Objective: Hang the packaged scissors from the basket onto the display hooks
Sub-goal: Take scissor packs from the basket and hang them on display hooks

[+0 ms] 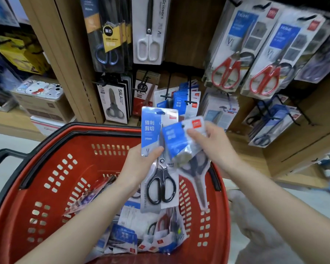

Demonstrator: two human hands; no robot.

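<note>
Our left hand is pinching an upright scissors pack; our right hand is gripping a tilted second pack beside it, both above the red basket, below the hooks.

Both forearms are bare from the bottom edge of the view up to the wrists, with no sleeve showing. The left hand wears no glove, ring or watch. The right hand is likewise bare, with no band at the wrist. Fingernails look short and unpainted, though the picture is soft there.
</note>
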